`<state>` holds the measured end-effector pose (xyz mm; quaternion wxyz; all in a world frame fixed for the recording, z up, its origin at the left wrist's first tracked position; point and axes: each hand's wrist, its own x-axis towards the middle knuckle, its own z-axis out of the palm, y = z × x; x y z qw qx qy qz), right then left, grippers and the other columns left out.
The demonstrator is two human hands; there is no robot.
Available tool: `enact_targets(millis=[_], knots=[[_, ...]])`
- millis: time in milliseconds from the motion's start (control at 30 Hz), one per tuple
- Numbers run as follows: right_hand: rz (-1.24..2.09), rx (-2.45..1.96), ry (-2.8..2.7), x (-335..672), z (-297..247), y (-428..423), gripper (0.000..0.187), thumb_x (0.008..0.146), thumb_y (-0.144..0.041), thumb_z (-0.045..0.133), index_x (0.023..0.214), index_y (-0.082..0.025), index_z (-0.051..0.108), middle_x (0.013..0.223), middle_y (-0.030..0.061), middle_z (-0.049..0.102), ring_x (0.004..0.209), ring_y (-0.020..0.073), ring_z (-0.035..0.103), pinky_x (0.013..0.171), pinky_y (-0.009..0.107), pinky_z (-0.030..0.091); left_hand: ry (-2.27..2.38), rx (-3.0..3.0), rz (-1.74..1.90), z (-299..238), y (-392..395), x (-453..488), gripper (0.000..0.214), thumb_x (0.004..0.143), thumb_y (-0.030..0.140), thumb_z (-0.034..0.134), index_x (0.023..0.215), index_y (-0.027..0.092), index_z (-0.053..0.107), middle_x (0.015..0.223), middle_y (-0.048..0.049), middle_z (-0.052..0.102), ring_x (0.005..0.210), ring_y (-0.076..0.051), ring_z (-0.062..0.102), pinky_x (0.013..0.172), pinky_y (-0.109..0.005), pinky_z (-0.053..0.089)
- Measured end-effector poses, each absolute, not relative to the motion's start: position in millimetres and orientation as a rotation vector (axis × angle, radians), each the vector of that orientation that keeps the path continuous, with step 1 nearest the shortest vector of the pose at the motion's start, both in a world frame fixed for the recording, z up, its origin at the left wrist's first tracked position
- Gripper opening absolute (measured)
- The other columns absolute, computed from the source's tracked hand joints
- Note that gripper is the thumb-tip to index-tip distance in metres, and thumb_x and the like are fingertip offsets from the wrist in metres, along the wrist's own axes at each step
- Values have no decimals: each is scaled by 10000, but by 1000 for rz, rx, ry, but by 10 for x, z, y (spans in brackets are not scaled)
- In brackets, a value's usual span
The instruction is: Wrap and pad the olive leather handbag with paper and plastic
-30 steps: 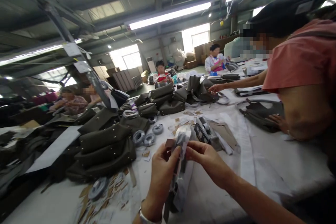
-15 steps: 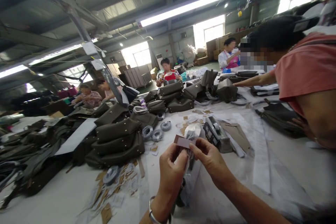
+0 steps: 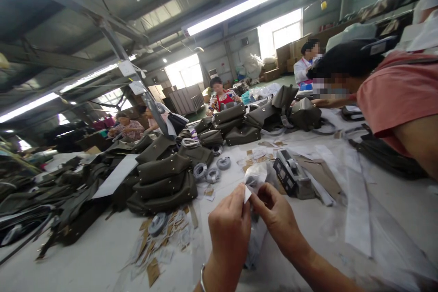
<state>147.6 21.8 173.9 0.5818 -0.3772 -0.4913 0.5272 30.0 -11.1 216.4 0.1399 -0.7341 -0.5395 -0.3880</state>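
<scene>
A small white card or label [image 3: 247, 195] shows between my two hands over the table. My left hand [image 3: 228, 221] is closed, its fingertips pinching the card's left side. My right hand [image 3: 281, 219] is closed too, thumb and finger pressed to the card's right edge. Just beyond the fingers and below them is clear plastic wrapping [image 3: 257, 171], with something dark inside that my hands partly cover. A tape dispenser [image 3: 293, 177] stands to the right of the wrapping.
Dark olive bags [image 3: 164, 187] are stacked at left, more [image 3: 236, 123] along the back. Grey rolled straps [image 3: 212, 174] lie nearby. Brown and clear scraps [image 3: 160, 242] litter the front left. A co-worker in a pink shirt [image 3: 397, 96] leans in from the right.
The card has turned from showing its flat brown and pale face to a small white corner. My left hand has rotated over it. The view has shifted, and the co-worker's arm has moved.
</scene>
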Motion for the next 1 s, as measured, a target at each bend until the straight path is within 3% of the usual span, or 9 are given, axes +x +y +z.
enact_targets(millis=[200,333,467,667,833,933,1000], knots=[[1179,-835,-1167,1467,1746,148,351,831,-537,683,891,-194,632,760,36,668,693,197,625,643,297,510,-1547,-1942,-794,2014,-226,438,459,903,19,415,1349,30,526,1317,-223,620,1180,-293,636,937,-397,572],[1160,-793,-1226,1504,1726,125,379,867,-530,642,1014,-180,656,920,83,713,826,236,673,746,331,543,-1588,-1918,-752,1958,-226,473,496,923,45,414,1418,42,448,1409,-225,541,1277,-310,559,991,-446,545],[1173,-843,-1176,1559,1744,170,360,814,-514,713,930,-175,677,867,73,720,796,228,679,723,321,558,-1591,-2057,-910,1998,-228,398,506,919,62,423,1424,74,450,1412,-191,554,1310,-281,532,1045,-437,508],[1347,-802,-1134,1599,1840,208,383,767,-511,759,882,-146,743,777,53,723,674,179,661,611,279,538,-1881,-2339,-1407,2153,-165,174,388,909,352,607,1281,243,594,1265,-73,682,1162,-232,642,1007,-381,518],[1416,-783,-1262,1674,1770,297,384,804,-528,713,843,-149,760,666,29,702,565,153,628,553,270,504,-2007,-2228,-1601,2038,-92,162,383,865,362,638,1229,244,632,1168,-55,714,1007,-214,687,887,-326,544],[1146,-984,-1381,2039,1543,579,406,851,-564,630,822,-182,765,696,46,724,632,195,664,656,326,535,-2032,-2128,-1599,1959,-84,168,385,815,347,669,1185,239,666,1079,-41,738,835,-188,699,758,-284,550],[747,-1265,-1315,2405,1333,873,395,881,-549,579,871,-204,771,871,78,759,870,244,689,843,373,523,-2052,-2062,-1589,1931,-78,160,392,793,349,684,1171,243,678,1037,-29,747,729,-161,679,688,-261,535]])
